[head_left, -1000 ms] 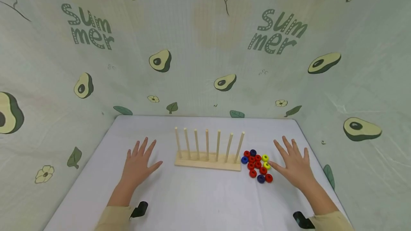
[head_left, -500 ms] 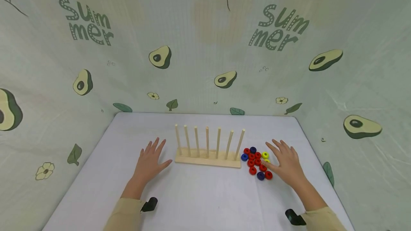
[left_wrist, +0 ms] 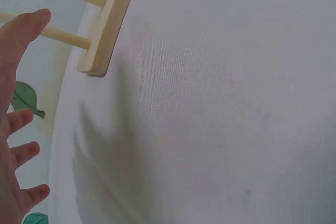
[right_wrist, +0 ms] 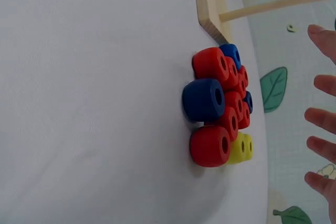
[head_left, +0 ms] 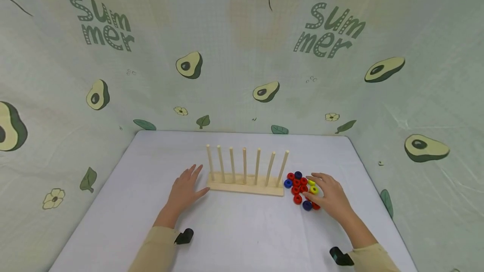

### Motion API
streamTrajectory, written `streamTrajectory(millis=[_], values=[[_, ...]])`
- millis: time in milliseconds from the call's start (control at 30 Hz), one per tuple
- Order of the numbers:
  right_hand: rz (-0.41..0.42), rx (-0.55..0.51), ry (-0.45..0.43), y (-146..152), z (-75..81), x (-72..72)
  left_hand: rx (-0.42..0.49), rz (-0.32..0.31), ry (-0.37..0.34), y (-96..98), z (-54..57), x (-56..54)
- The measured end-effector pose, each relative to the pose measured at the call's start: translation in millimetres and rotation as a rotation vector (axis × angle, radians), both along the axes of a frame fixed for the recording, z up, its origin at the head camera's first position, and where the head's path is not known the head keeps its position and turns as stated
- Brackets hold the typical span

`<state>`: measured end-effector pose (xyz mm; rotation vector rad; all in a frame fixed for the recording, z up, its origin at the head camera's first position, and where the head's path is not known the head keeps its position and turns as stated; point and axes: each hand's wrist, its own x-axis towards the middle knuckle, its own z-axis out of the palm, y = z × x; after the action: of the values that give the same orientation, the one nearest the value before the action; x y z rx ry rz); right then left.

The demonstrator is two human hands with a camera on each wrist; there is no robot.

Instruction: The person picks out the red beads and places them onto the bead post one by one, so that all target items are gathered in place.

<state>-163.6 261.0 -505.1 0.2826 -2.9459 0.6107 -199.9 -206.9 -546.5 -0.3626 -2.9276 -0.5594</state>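
Observation:
A wooden rack (head_left: 245, 186) with a row of several upright pegs stands mid-table in the head view. Just right of it lies a cluster of beads with holes: red beads (head_left: 297, 199), dark blue beads (head_left: 307, 205) and yellow beads (head_left: 314, 189). My right hand (head_left: 330, 194) hovers over the right side of this cluster, fingers spread and nothing held; the right wrist view shows a gap between fingertips and beads. My left hand (head_left: 184, 192) is beside the rack's left end with fingers extended, holding nothing. Some beads are partly hidden under the right hand.
A white cloth covers the table (head_left: 242, 234). Behind and at both sides hangs a pale curtain (head_left: 227, 24) printed with avocados and leaves. Dark wrist cameras sit at both cuffs, the left camera (head_left: 184, 236) and the right camera (head_left: 341, 257).
Both hands have moved inward: the left rightward toward the rack's end, the right leftward over the beads. The rack and beads stay put, while the view has tilted slightly down.

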Motion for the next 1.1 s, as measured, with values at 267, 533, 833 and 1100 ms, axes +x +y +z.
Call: streamTrajectory(millis=[267,533,833,1100], values=[[-0.006,-0.019,-0.036,-6,-5.3,1.8,0.002,0.044,-0.019,8.6,-3.6,-6.7],[-0.002,-0.038,-0.049,-8,-14.4,2.6,0.046,0.063,-0.099,10.1,-17.4,-14.6],[-0.010,-0.068,-0.100,-13,-19.6,2.4,0.003,0.065,-0.132,10.2,-22.1,-16.5],[-0.006,-0.079,-0.123,-14,-22.6,1.8,-0.027,0.073,-0.169,12.2,-22.8,-21.4]])
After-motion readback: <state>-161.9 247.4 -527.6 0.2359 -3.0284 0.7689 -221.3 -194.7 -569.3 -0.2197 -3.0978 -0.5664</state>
